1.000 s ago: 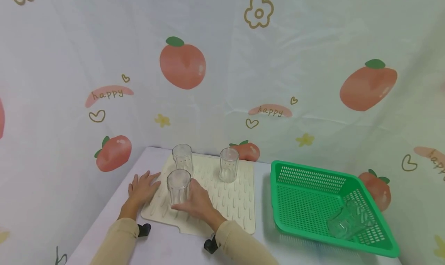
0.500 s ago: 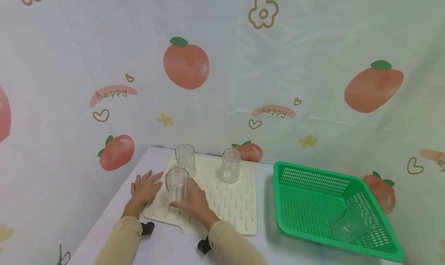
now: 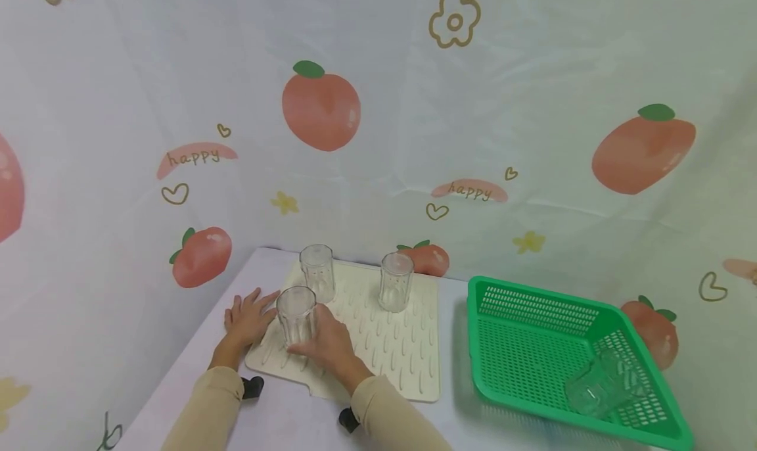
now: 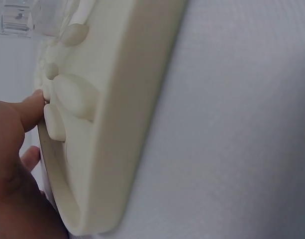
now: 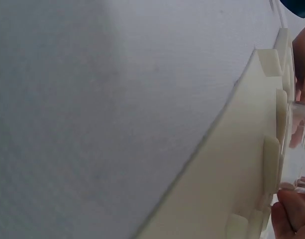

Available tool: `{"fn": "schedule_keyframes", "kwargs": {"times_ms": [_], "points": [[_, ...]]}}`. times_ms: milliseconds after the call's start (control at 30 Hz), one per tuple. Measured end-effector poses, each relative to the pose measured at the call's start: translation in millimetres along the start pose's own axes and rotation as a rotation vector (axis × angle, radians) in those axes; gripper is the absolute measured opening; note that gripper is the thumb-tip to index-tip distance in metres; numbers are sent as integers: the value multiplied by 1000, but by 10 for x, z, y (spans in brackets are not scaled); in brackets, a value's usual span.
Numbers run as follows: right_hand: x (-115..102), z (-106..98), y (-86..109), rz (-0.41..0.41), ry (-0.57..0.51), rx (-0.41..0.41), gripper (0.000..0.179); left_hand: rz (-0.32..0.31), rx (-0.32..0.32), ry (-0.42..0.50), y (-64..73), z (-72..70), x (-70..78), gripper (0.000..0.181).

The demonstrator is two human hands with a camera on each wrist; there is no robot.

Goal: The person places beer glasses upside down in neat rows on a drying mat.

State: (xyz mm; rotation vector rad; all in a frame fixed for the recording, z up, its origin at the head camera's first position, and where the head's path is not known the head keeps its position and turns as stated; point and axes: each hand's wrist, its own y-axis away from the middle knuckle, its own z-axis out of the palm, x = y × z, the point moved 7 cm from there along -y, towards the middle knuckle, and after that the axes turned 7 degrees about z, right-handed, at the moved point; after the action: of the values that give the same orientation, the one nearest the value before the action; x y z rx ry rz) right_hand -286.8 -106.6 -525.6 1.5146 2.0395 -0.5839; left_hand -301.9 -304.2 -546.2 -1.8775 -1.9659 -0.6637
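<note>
On the left part of a cream ridged drying mat (image 3: pixel 416 352), my right hand (image 3: pixel 334 342) grips a clear drinking glass (image 3: pixel 296 319) that stands upright with its mouth up. The right wrist view shows the base of that glass (image 5: pixel 296 159) down at the mat's ridges, fingers beside it. My left hand (image 3: pixel 247 323) rests at the mat's left edge with its fingers spread; in the left wrist view its thumb touches the mat's rim. Two more upright glasses stand at the back of the mat, one on the left (image 3: pixel 318 273) and one on the right (image 3: pixel 395 283).
To the right of the mat, a green plastic basket (image 3: pixel 474 352) sits on the white table (image 3: pixel 278 421). One clear glass (image 3: pixel 597 385) lies on its side in the basket's right end. A fruit-print cloth (image 3: pixel 378 122) hangs behind the table.
My right hand has shifted the gripped glass slightly left and lower on the mat. The left hand keeps its place at the mat's edge. The head view has turned a little left.
</note>
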Motion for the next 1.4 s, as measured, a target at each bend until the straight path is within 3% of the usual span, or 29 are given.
{"fn": "schedule_keyframes", "kwargs": {"times_ms": [300, 467, 633, 867, 1233, 1400], "points": [[58, 22, 18, 84, -6, -70, 103, 20, -18, -1, -18, 18, 49, 52], [68, 10, 37, 84, -56, -124, 107, 19, -26, 8, -21, 33, 53, 51], [52, -27, 52, 50, -26, -136, 110, 11, -29, 25, -22, 66, 34, 51], [-35, -213, 77, -35, 135, -73, 114, 22, -26, 4, -38, 76, -8, 52], [-207, -606, 101, -265, 455, 68, 106, 31, -22, 4, -58, 45, -67, 52], [-226, -814, 152, -303, 555, 93, 102, 38, -14, 3, -68, 69, -94, 52]]}}
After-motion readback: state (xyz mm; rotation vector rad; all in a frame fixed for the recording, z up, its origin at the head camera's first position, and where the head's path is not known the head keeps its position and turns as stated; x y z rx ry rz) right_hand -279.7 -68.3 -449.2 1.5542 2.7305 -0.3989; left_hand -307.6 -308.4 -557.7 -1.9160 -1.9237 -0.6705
